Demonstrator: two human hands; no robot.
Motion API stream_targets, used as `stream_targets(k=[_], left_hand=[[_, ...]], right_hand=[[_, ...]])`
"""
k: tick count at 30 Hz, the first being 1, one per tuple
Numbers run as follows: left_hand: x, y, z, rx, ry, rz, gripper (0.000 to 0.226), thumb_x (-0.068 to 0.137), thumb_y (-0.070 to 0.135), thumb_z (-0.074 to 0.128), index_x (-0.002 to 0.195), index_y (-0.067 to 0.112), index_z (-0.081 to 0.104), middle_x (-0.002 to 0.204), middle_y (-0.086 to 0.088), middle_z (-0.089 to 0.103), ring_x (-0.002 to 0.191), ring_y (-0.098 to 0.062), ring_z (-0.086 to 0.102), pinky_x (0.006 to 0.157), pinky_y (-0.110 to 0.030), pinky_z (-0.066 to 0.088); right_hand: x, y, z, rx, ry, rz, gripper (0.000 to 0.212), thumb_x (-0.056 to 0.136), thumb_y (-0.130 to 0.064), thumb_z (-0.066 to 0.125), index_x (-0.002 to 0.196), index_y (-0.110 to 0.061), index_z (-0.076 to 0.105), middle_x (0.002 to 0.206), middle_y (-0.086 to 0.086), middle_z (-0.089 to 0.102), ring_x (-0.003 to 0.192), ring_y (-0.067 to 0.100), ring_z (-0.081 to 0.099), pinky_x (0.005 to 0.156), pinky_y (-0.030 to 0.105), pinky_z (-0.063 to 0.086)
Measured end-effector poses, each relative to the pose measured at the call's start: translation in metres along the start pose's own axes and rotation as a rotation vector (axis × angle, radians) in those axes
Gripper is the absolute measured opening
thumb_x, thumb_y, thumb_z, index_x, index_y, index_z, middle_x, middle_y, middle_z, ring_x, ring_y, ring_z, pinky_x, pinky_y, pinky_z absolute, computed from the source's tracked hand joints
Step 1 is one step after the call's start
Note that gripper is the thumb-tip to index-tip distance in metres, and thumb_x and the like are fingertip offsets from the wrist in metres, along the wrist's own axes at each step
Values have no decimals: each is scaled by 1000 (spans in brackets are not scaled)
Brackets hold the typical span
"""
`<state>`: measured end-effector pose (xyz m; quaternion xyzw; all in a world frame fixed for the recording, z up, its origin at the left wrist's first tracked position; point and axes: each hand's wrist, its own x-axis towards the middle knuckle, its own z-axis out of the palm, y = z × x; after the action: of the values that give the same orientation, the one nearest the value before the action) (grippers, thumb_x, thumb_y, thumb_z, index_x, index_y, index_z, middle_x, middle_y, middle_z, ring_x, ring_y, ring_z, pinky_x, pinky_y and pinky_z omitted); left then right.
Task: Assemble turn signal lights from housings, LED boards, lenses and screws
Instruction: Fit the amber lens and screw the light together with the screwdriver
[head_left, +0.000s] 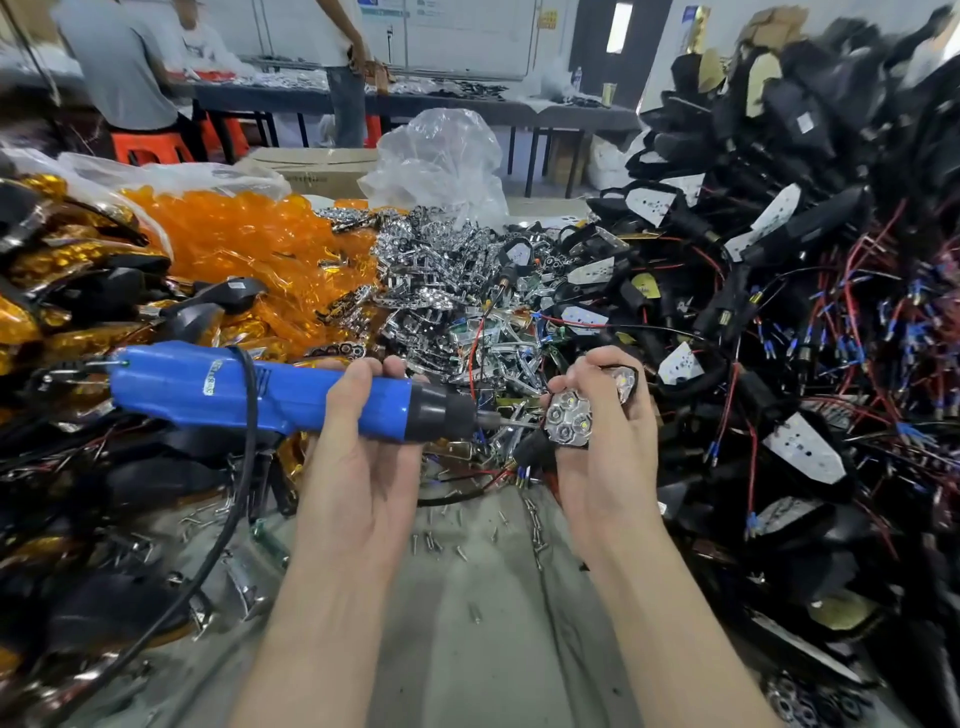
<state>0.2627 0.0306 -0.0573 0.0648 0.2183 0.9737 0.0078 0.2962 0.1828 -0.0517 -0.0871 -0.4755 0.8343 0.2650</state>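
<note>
— Where is the light being worked on?
— In the right hand (608, 457), whose fingers curl round a black turn signal housing with a chrome reflector plate (569, 418), held above the grey tabletop (467, 649).
— And the left hand (363, 447)?
— It is wrapped round a blue plastic electric screwdriver (249, 387), which lies level with its bit meeting the plate's left edge.
— What lies around them?
— Translucent orange lenses (234, 228) are heaped at the left, loose chrome reflectors (431, 260) in the middle, and wired black housings (779, 260) at the right. Small steel screws (431, 540) are scattered between the wrists.
</note>
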Motion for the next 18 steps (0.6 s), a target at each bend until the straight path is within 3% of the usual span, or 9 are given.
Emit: stream_targets(k=[6,12,18], left_hand=[[-3,-1,2,46,-13,19,17,93,8,63,102,21,56,91,-1,65,94,-17,65,106,-45,47],[-6,0,4,58,-10,25,20,90,10,66,103,21,55,92,0,66,94,-16,66,108,-47,46],[-8,2,6,69,-9,42,22,90,9,66,104,21,55,92,0,66,95,-16,66,107,-45,47]], right_hand=[[-4,-5,0,-53,27,19,23,96,-16,67,79,-30,65,78,0,62,92,22,51,83,46,36],[-8,-8,3,-38,-23,-6,28,92,-11,69,72,-30,67,98,13,56,84,17,56,89,48,32],[-9,-7,4,-52,-26,-25,32,94,-8,67,72,-30,68,99,14,57,81,12,60,88,47,33]])
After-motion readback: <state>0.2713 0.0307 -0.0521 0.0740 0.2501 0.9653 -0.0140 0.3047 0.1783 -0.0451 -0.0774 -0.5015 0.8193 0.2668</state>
